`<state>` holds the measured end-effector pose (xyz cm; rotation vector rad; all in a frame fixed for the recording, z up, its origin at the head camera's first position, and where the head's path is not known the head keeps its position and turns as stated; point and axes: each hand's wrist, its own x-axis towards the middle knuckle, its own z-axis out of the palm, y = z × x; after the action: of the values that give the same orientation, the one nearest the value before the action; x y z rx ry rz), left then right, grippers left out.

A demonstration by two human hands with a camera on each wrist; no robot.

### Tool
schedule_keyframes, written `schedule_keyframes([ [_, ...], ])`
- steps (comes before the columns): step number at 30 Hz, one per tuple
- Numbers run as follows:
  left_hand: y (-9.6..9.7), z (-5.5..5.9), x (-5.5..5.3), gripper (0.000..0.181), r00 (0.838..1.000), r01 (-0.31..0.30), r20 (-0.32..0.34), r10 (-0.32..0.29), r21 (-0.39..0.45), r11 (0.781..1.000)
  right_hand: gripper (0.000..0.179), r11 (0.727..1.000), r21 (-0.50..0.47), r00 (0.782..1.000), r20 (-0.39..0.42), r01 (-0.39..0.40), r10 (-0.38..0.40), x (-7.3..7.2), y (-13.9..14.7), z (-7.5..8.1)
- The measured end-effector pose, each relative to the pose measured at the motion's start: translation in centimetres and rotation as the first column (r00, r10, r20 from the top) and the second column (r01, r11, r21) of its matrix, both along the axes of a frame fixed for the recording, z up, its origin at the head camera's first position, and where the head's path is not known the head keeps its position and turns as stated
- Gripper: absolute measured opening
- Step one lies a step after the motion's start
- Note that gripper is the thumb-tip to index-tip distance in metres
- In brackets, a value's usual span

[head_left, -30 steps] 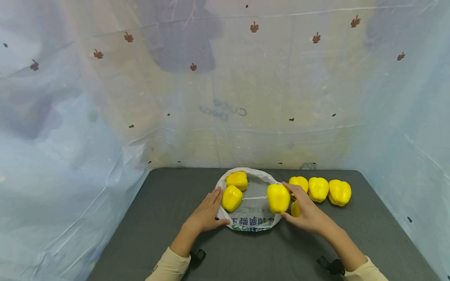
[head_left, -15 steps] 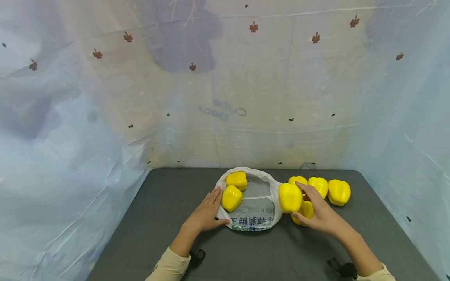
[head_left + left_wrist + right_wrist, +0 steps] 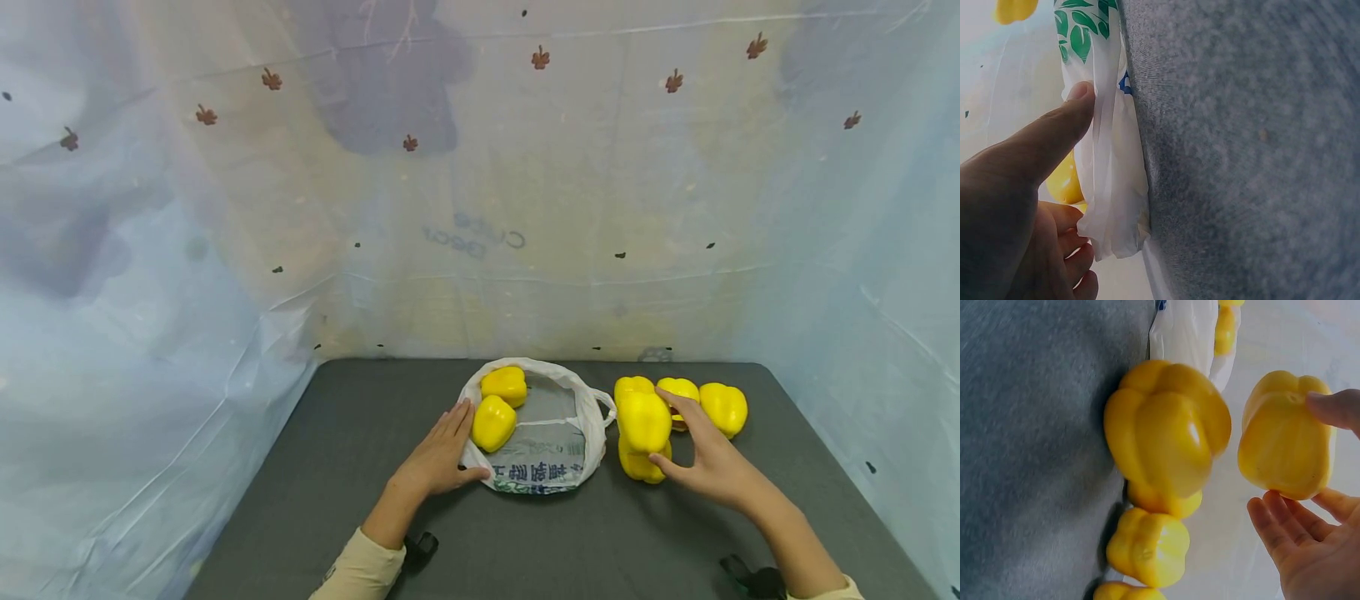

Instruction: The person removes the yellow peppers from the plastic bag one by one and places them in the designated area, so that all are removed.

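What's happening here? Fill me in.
A person's right hand grips a yellow pepper, held up off the table. The left hand rests against the rim of an open bag. Two peppers are in the bag, and four other peppers sit on the table to its right.

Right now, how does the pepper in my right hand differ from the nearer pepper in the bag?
The held pepper is gripped by your right hand; the bag pepper is gripped by neither hand. The held pepper is raised, outside the white bag; the bag pepper lies inside it. Both are glossy, yellow bell peppers.
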<state>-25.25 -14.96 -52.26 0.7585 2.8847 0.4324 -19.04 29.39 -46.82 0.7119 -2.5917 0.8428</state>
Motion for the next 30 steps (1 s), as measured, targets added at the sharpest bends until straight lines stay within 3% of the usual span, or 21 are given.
schedule_keyframes([
  [7, 0.0, -0.2, -0.1, 0.115, 1.0, -0.005, 0.001, 0.005, -0.003, 1.0, 0.1, 1.0, 0.011, 1.0, -0.004, 0.014, -0.014, 0.2, 1.1, -0.4],
  [15, -0.1, -0.3, -0.1, 0.115, 1.0, 0.0, -0.002, 0.0, 0.002, 1.0, 0.097, 0.999, -0.017, 0.997, 0.064, 0.038, -0.037, 0.9, 2.7, -0.6],
  [30, -0.1, -0.2, 0.0, 0.114, 1.0, 0.005, -0.014, -0.005, 0.01, 1.0, 0.102, 0.996, 0.003, 0.99, 0.113, 0.087, -0.087, 1.3, 6.1, -1.4],
])
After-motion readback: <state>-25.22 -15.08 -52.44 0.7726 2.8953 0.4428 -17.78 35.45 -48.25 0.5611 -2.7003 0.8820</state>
